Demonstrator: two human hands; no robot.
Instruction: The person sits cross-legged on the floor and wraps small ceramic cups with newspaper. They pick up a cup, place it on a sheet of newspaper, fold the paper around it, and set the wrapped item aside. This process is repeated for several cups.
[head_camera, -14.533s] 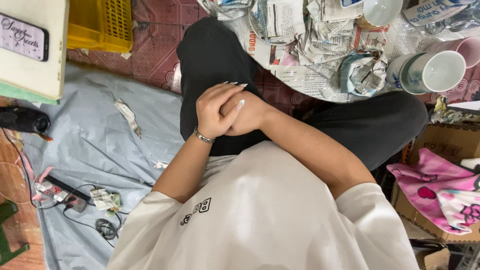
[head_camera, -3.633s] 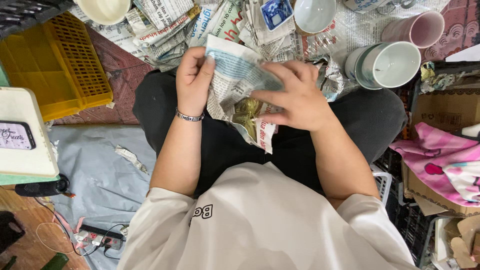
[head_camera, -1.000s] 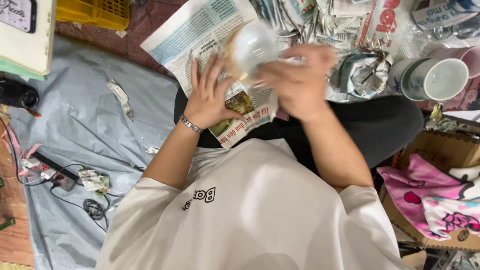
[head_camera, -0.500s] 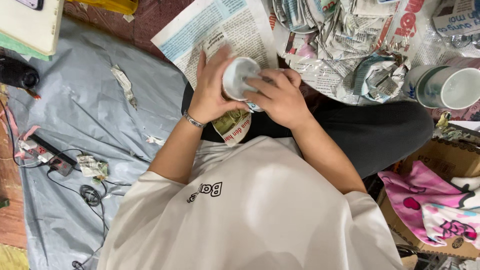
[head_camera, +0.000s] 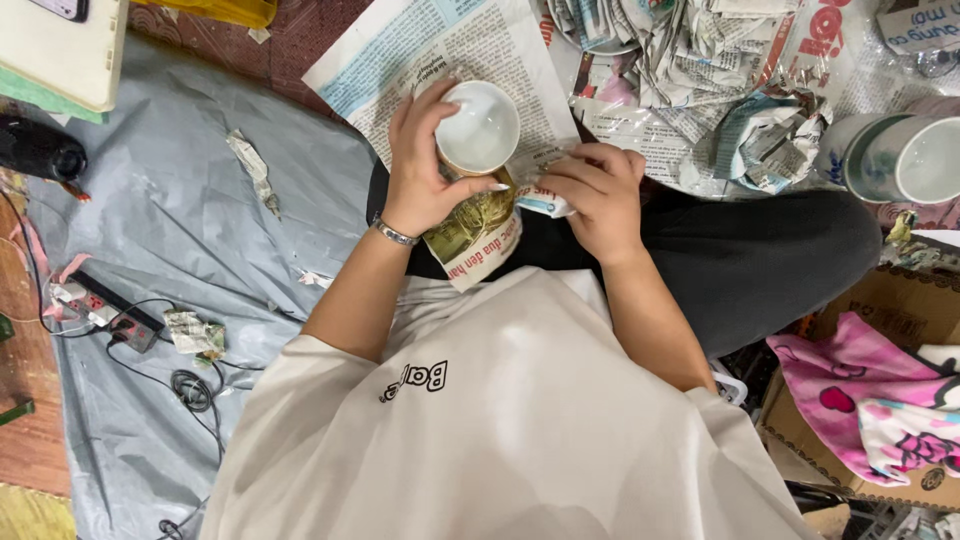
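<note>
Crumpled newspaper wads (head_camera: 700, 60) are piling up along the top of the frame, right of centre. Two empty mugs (head_camera: 900, 160) are sitting at the right edge, just beside those wads. A cardboard box (head_camera: 900, 310) with pink cloth (head_camera: 860, 400) in it is filling the lower right corner. On the left, a grey sheet (head_camera: 170, 230) is covering the floor, with a power strip (head_camera: 110, 315) and tangled cables lying on it at the lower left, and a few paper scraps scattered across it. Nothing is standing between the hands and the cup.

A newspaper sheet (head_camera: 450, 60) is spreading from the top centre down over the person's dark lap. The cup (head_camera: 478, 130), white inside with its mouth facing up toward the camera, is sitting on this sheet at upper centre, wrapped in the left hand (head_camera: 425, 170). The fingers (head_camera: 420, 95) are curling around the cup's left and upper side and the thumb is pressing across below its rim, so this hand is closing firmly on the cup. The wrist with a bracelet is angling down to the left.

The right hand (head_camera: 600, 195) is lying just right of the cup, knuckles up, fingers bent inward and pinching a folded edge of the sheet near the cup's lower right. Its forearm is running down toward the white shirt.
</note>
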